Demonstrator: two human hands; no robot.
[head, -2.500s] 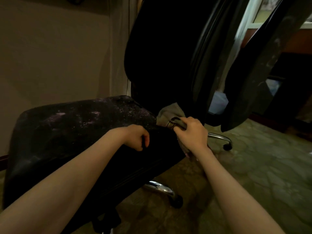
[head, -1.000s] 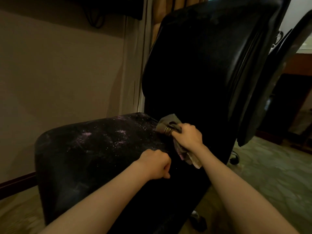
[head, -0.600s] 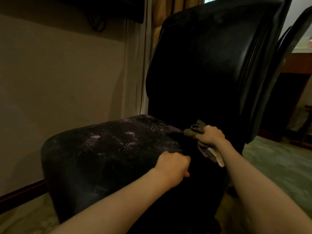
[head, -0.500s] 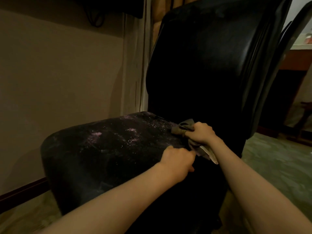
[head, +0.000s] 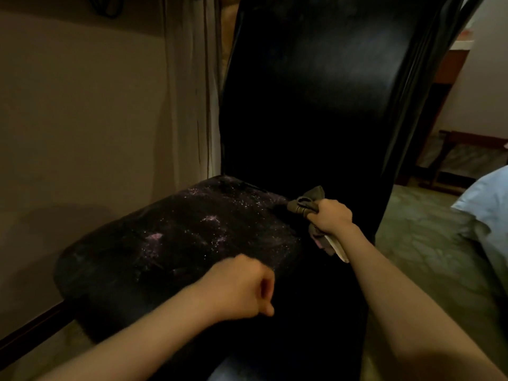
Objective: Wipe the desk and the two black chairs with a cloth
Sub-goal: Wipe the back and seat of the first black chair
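**Clerk:** Any markings, brands or labels?

**Inspector:** The view is dim and soft. Nothing on the cloth or the chair can be read.

**Clerk:** Count of items?

**Inspector:** One black chair [head: 316, 86] plainly in view, upright, with its tall glossy backrest facing the camera. One seat cushion [head: 176, 243], dark and speckled with pale purple flecks. One cloth [head: 306, 200], grey-brown and bunched. Two bare hands and forearms. Beyond these there is a beige wall [head: 82, 105] to the left, a sheer curtain [head: 187, 92] beside the backrest, patterned green carpet [head: 423, 243], and pale blue bedding [head: 486, 213] at the right edge.

**Clerk:** Right hand?

**Inspector:** The right hand [head: 330, 217] reaches forward, knuckles up, with its fingers clamped round the bunched cloth. The cloth's front wad lies at the rear right of the seat, where cushion meets backrest, touching the cushion. A pale-edged tail hangs below the hand.

**Clerk:** Left hand?

**Inspector:** The left hand [head: 242, 290] has its fingers curled together into a fist, thumb tip showing, with nothing seen in it. It is over the seat's near right edge, well apart from the cloth. I cannot tell whether it touches the cushion.
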